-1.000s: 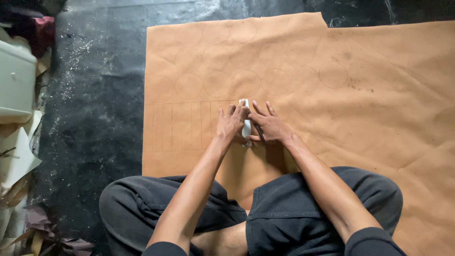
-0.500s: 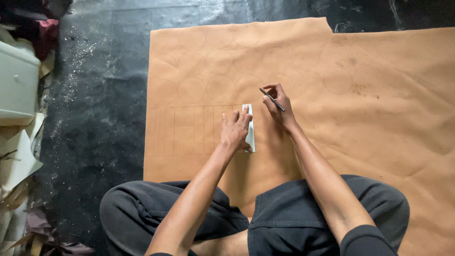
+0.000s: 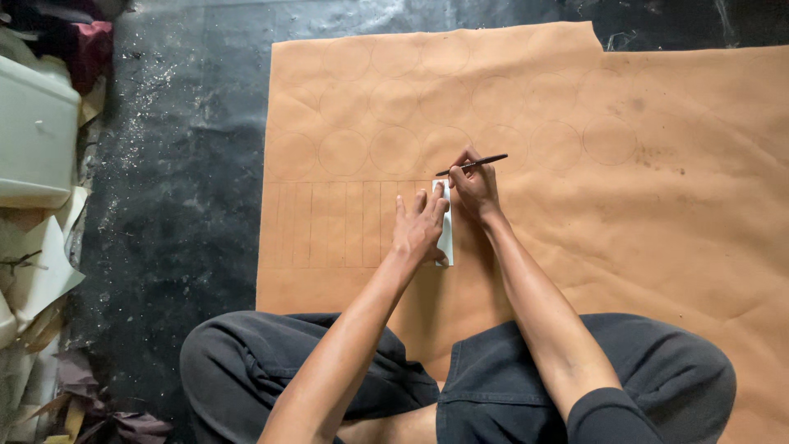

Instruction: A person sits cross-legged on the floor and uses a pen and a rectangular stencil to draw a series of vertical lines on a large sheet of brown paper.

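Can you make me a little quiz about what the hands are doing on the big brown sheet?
1. True or false: the left hand presses flat on the white strip.
2. What does the right hand hold?
A. scissors
B. a dark pen
C. a brush
3. Fill in: on the brown sheet, above the row of narrow rectangles, are drawn rows of ____.

Key:
1. True
2. B
3. circles
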